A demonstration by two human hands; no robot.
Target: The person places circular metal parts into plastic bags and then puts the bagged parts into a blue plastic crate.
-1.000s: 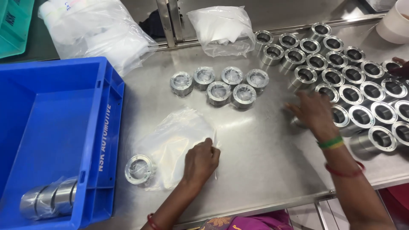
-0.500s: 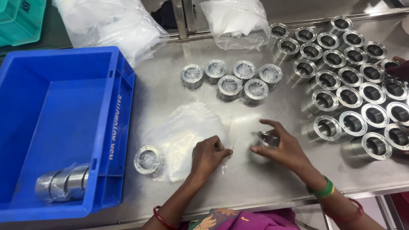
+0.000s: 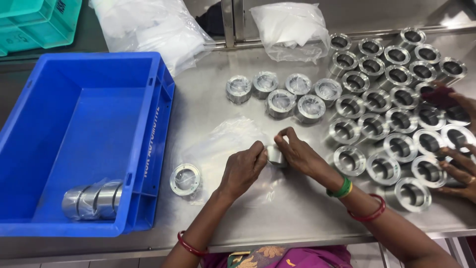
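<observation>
At the centre of the frame the left hand point(image 3: 244, 168) and the right hand point(image 3: 296, 152) meet, fingers pinched narrow around one small metal ring point(image 3: 275, 156) held between them just above a clear plastic bag point(image 3: 223, 144) lying flat on the steel table point(image 3: 208, 99). A single bagged ring point(image 3: 185, 179) rests at the bag's lower left edge, beside the blue crate point(image 3: 74, 119) filling the left of the frame; white lettering runs along the crate's right wall, and a bagged stack of rings point(image 3: 93, 200) lies in its lower corner. Six wrapped rings point(image 3: 282, 92) sit in the upper centre, many bare rings point(image 3: 391, 104) at right. Crumpled clear bags point(image 3: 292, 30) lie along the top; a green crate point(image 3: 34, 20) is upper left. Another person's hands point(image 3: 461, 168) show at the right edge
</observation>
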